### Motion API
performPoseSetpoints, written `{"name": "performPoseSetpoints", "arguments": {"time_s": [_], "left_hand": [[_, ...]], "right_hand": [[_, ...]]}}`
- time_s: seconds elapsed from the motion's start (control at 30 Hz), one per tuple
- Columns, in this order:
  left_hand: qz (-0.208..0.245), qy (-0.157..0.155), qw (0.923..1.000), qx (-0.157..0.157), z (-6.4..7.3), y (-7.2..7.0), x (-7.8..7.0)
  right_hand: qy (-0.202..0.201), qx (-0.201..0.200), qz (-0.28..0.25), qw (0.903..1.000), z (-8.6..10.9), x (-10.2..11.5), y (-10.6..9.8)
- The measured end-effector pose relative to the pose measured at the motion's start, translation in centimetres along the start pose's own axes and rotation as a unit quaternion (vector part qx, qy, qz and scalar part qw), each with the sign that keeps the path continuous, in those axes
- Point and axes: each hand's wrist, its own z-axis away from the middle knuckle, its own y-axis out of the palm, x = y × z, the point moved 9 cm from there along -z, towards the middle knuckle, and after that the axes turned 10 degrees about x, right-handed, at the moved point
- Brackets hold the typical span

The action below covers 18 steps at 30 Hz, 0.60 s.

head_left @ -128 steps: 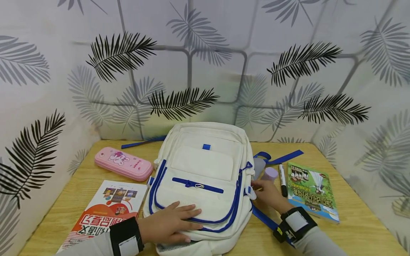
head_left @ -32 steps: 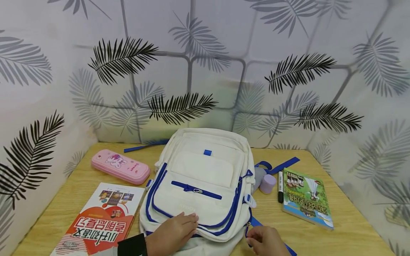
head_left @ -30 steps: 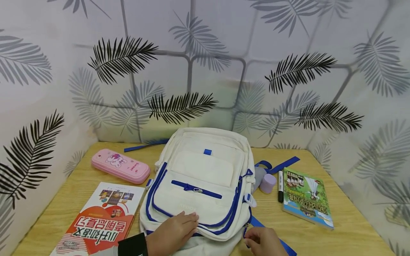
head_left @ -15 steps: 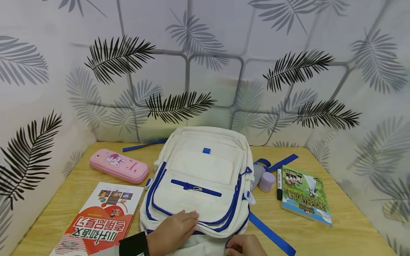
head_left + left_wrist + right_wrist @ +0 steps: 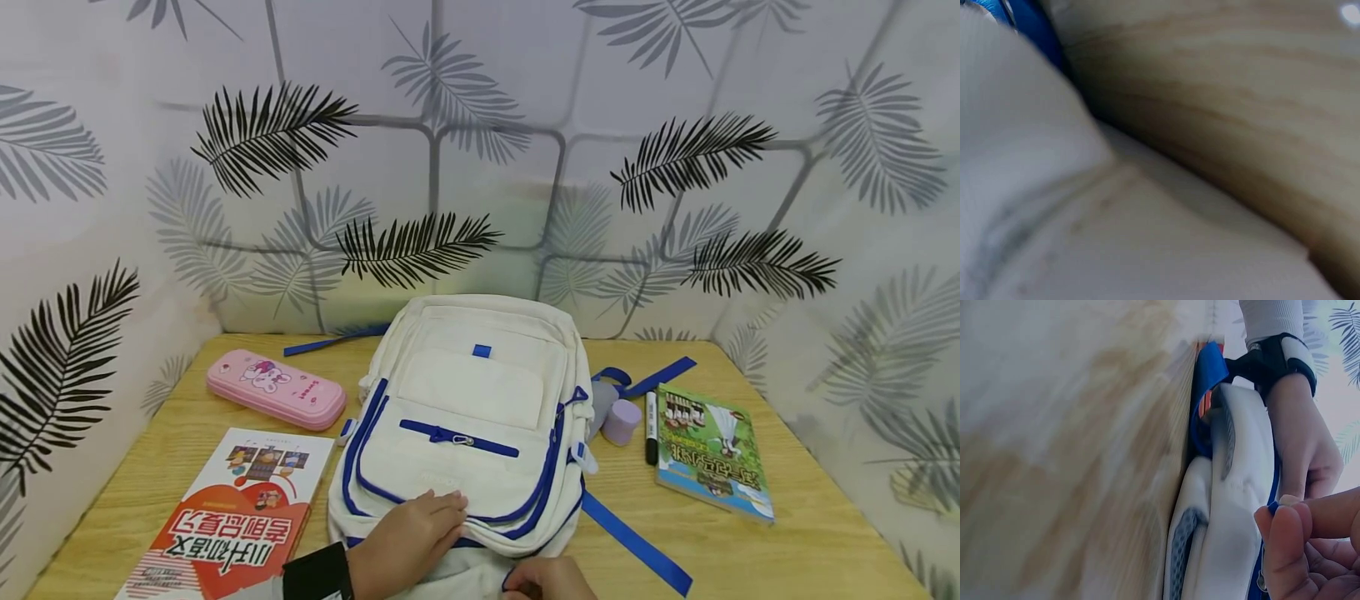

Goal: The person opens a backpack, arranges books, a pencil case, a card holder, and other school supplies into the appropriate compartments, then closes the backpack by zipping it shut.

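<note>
A white backpack (image 5: 470, 392) with blue trim lies on the table, its bottom toward me. My left hand (image 5: 412, 537) rests on the lower front of the bag, fingers fairly straight and together. At the near edge, my right hand (image 5: 549, 578) is partly cut off by the head view. In the right wrist view, its thumb and finger pinch a small blue zipper pull (image 5: 1274, 506) at the bag's edge. Mesh padding and a blue strap (image 5: 1210, 372) show beside the bag there. The left wrist view is blurred, mostly pale fabric and wood.
On the left lie a pink pencil case (image 5: 276, 388) and a red-and-white book (image 5: 232, 517). To the right are a lilac-capped bottle (image 5: 622, 422), a marker (image 5: 651, 429) and a green book (image 5: 712, 450). A blue strap (image 5: 637, 543) trails over the wooden table (image 5: 810, 533).
My right hand has moved from the bag's right side round its near right corner, leftward along the bottom edge with the zipper pull. The left hand stays on the bag's front.
</note>
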Motion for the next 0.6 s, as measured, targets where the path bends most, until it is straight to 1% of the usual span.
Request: {"name": "performPoseSetpoints", "arguments": {"time_s": [0.27, 0.33, 0.5, 0.6], "left_hand": [[-0.005, 0.005, 0.9999, -0.014, -0.2, 0.0, -0.2], [-0.004, 0.006, 0.9999, -0.013, -0.2, 0.1, -0.2], [0.001, 0.003, 1.0000, -0.008, -0.3, 0.2, -0.1], [0.004, -0.001, 1.0000, -0.002, -0.3, 0.3, 0.0]], "right_hand": [[-0.004, 0.019, -0.010, 0.9998, -1.0, 0.9, 1.0], [-0.006, 0.023, -0.016, 0.9996, -1.3, 1.1, 1.2], [-0.037, 0.018, -0.009, 0.9991, -1.9, 1.9, 1.5], [-0.040, 0.016, -0.014, 0.9990, -2.1, 2.1, 1.6]]}}
